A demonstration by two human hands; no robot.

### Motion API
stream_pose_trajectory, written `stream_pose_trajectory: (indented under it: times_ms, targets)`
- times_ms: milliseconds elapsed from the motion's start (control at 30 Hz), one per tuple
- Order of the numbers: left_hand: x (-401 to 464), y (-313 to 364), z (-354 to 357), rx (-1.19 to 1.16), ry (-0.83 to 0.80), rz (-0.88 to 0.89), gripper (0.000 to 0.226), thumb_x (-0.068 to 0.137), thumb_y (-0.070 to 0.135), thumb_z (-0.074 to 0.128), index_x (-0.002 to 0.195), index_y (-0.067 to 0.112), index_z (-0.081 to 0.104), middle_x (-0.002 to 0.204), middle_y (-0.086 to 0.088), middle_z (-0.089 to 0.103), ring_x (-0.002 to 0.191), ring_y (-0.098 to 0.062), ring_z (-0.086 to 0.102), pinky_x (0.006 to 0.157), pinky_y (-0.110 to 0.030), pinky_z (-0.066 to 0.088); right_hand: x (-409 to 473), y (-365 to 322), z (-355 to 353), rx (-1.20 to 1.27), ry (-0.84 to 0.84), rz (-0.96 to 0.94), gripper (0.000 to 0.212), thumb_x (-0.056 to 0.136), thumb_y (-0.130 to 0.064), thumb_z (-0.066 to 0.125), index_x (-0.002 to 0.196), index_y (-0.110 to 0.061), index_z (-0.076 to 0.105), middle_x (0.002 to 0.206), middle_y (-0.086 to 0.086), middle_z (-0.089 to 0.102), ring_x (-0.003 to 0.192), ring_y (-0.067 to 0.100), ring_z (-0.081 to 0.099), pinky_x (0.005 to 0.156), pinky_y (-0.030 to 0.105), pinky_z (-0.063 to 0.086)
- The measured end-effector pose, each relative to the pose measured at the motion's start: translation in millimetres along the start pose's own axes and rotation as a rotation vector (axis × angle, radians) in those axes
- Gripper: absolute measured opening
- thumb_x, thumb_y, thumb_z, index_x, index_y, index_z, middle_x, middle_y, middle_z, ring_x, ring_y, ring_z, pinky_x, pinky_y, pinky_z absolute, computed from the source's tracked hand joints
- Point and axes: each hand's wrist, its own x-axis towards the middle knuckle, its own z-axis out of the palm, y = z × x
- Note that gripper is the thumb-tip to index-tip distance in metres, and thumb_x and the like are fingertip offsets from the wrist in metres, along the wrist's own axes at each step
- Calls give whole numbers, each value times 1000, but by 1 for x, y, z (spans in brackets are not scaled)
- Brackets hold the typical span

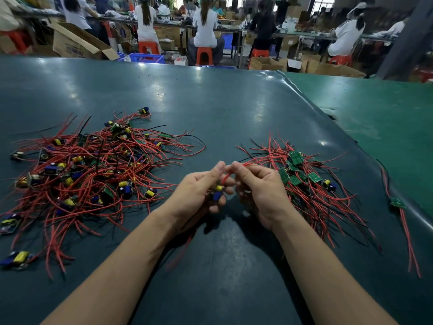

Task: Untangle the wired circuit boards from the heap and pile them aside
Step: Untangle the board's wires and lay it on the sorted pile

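Red wires fill most of what I see from the head camera. My left hand point(201, 191) is curled round one board point(217, 193), its yellow and blue parts showing between the fingers, held above the dark green mat point(210, 109). A red wire point(226, 177) loops up from that board, and I pinch it between the left thumb and forefinger. My right hand point(259, 191) meets it there, thumb and forefinger pinching the same wire just beside the left fingertips, the other fingers curled underneath. From the right pinch the wire runs on toward the right.

On my left lies the heap point(89, 165): many boards with yellow and blue parts, knotted in red wires with a few black ones, spread wide across the mat. Some boards sit loose at its near edge, one point(16, 258) close to the left border of the view.

On my right, just beside the right hand, is the pile point(309, 184), boards mostly green side up, their wires fanning out toward me and away. Farther right one single board point(397, 203) lies apart on the mat's raised edge, with red wires trailing toward me.

Beyond the mat I see people point(205, 26) seated on orange stools point(203, 56) at long benches, cardboard boxes point(77, 43) and a blue crate point(146, 58).
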Motion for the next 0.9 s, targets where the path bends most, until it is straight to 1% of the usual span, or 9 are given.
stream_pose_trajectory:
  times_ms: [133,333,400,467,533,600,667,767,900]
  targets:
    - [1,0,-2,1,-31,-9,16,94,12,55,94,2,68,80,-10,69,56,-15,57,45,-19,42,3,0,-2,-40,46,-15,26,95,-22,62,72,-12,71,49,-2,49,39,7,45,37,15,27]
    - [0,2,-3,52,8,-16,18,95,6,53,85,4,67,71,-8,70,48,-14,57,40,-18,41,1,3,0,-141,14,-73,11,92,-15,67,85,-8,70,61,1,64,48,11,58,39,14,38]
    - [0,1,-2,92,7,-19,20,95,4,52,83,4,67,68,-8,69,47,-13,56,40,-17,40,3,5,-3,-288,39,-148,10,94,-11,64,96,-8,72,80,6,68,61,14,61,52,17,47]
    - [0,0,0,132,10,-18,21,95,2,51,80,3,67,67,-8,67,46,-13,56,40,-17,40,4,7,-3,-538,66,-277,16,95,-5,60,107,-5,72,99,7,66,72,0,61,68,12,48]
    - [0,-1,1,143,13,-19,22,94,1,52,79,3,66,65,-8,65,46,-13,56,40,-17,40,4,8,-2,-580,69,-308,20,95,-1,58,111,-5,70,97,5,63,62,-7,58,64,9,45]
    - [-1,0,1,131,5,-23,22,94,1,51,78,3,67,65,-9,65,45,-13,55,39,-17,39,5,7,-3,-476,107,-243,21,95,-5,59,113,-11,69,82,2,64,50,-2,53,54,13,43]
    - [-2,1,1,124,-15,-27,23,94,0,50,79,2,67,65,-9,65,44,-13,55,38,-17,38,7,5,-7,-369,163,-212,20,96,-8,59,114,-13,68,77,1,65,51,5,54,51,15,42]
    - [-3,1,2,136,-33,-27,24,95,-2,47,79,1,66,64,-10,65,43,-13,54,37,-17,38,6,4,-8,-377,163,-239,23,98,-5,55,113,-15,69,84,4,67,54,13,57,47,15,42]
    - [-4,1,-1,137,-43,-28,21,92,1,54,76,3,67,63,-9,65,42,-13,53,36,-17,37,7,4,-6,-311,208,-238,19,97,-9,59,109,-19,70,78,-3,70,52,8,57,42,16,41]
